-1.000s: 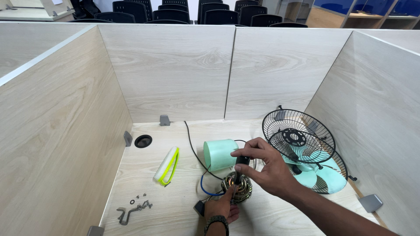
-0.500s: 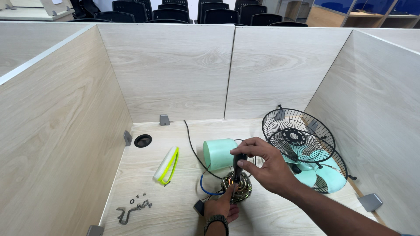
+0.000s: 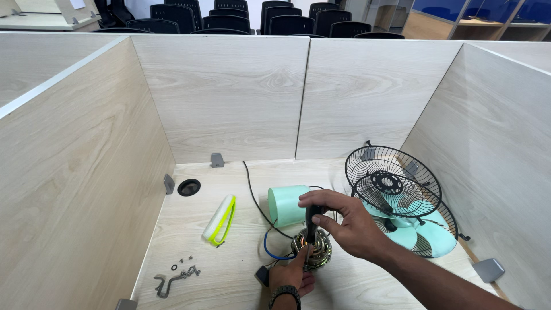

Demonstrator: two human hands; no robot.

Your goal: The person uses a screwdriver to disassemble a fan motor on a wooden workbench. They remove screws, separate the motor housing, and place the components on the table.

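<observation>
right hand (image 3: 350, 221) fingers curled round black-handled screwdriver (image 3: 313, 221), tip down on bare copper-wound fan motor (image 3: 313, 250) | left hand (image 3: 293, 275) pinching motor's near edge, just before mint cylindrical housing (image 3: 287, 204) | risk: tip slips, gouges windings or jabs left fingers; loose screws (image 3: 182, 263) left of motor may scatter

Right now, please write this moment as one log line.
right hand: holds screwdriver | left hand: steadies fan motor | tip: on motor

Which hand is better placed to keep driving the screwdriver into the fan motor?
Right. The right hand already grips the screwdriver upright over the motor; the left hand steadies the motor from below.
</observation>
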